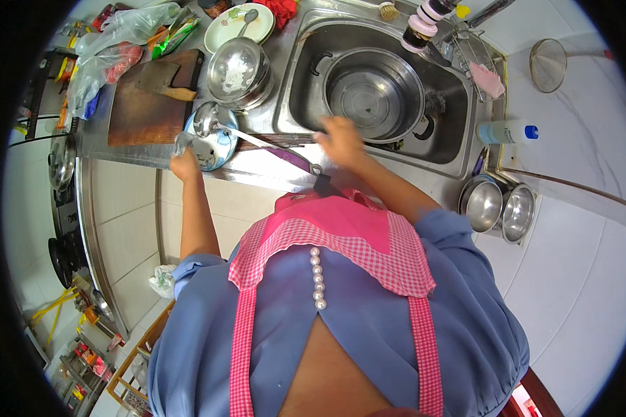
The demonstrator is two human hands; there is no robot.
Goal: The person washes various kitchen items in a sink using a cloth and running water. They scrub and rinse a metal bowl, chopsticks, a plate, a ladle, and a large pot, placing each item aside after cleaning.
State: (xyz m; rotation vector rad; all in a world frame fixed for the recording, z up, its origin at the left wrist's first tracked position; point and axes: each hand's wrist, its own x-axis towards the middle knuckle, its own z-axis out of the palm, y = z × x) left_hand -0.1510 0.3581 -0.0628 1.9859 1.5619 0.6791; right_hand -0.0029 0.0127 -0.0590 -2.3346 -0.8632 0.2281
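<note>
My left hand (185, 166) is at the counter's front edge, shut on a small crumpled grey thing (183, 140) whose kind I cannot tell. Right beside it is a blue and white plate (223, 151). A metal ladle (206, 119) rests its bowl over that plate, and its purple handle reaches right towards my apron. Behind the handle lie several dark chopsticks (279, 139). My right hand (341, 142), blurred, is over the sink's front rim with fingers apart, nothing seen in it. Just beyond it, a large two-handled steel pot (374, 94) stands in the sink (305, 99).
Left on the counter, a cleaver (159, 78) lies on a wooden chopping board (148, 114), near plastic bags (130, 28). Stacked steel bowls (235, 73) and plates (216, 26) stand behind. A bottle (503, 132) and metal bowls (482, 206) are at right.
</note>
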